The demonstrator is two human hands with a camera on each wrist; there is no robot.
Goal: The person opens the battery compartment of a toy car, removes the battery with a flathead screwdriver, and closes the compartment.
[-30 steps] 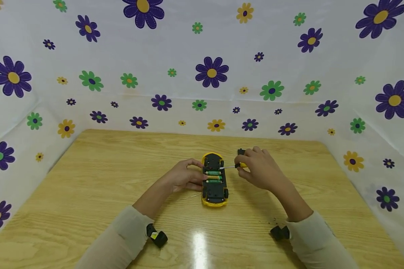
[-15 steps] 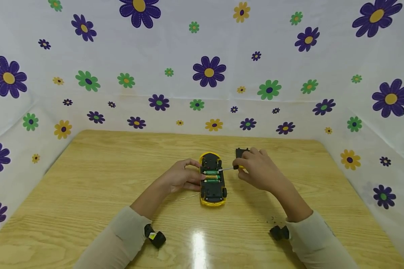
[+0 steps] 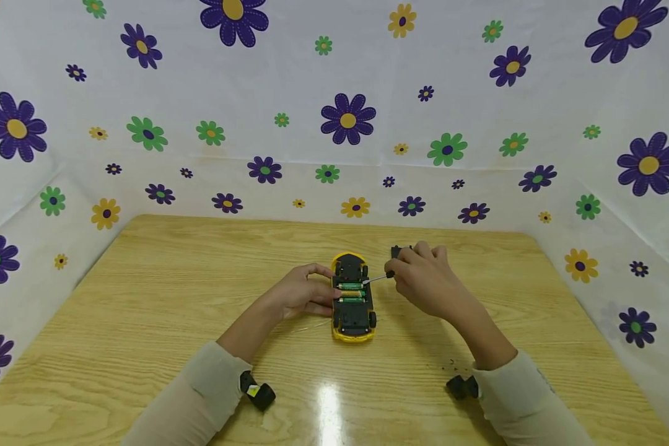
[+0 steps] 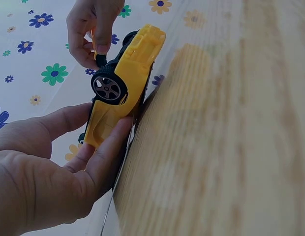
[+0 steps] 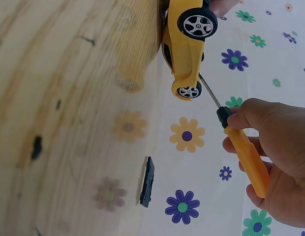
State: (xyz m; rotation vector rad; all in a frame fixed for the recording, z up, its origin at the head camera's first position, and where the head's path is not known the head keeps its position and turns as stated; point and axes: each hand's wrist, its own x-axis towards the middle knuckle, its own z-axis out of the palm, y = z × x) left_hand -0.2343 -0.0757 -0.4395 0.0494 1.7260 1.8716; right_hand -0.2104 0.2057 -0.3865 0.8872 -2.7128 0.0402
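1. Tabletop (image 3: 201,260): wood-grained; it carries the whole job, with the toy car near its middle, between the two hands.
2. Toy car (image 3: 354,319): yellow, upside down, wheels up, dark underside showing. Its long axis runs away from the person, nearly straight, the more rounded end pointing to the far edge. Which end is the front, I cannot tell for certain.
3. Right grip (image 3: 426,277): fingers and thumb curled round the screwdriver's handle.
4. Left grip (image 3: 303,292): holding the car by its left side, the thumb reaching the middle battery.
5. Screwdriver (image 5: 248,160): orange handle, thin shaft slanting to the car. Its tip is at or just beside the right end of the farthest battery; contact is unclear. The step in hand looks like prying out batteries; the next move would call for gentle levering while the left grip steadies the body.
6. Black piece (image 5: 148,182): lying beyond the right grip, probably the battery cover.
7. Batteries (image 3: 352,300): three, side by side, crosswise to the car.
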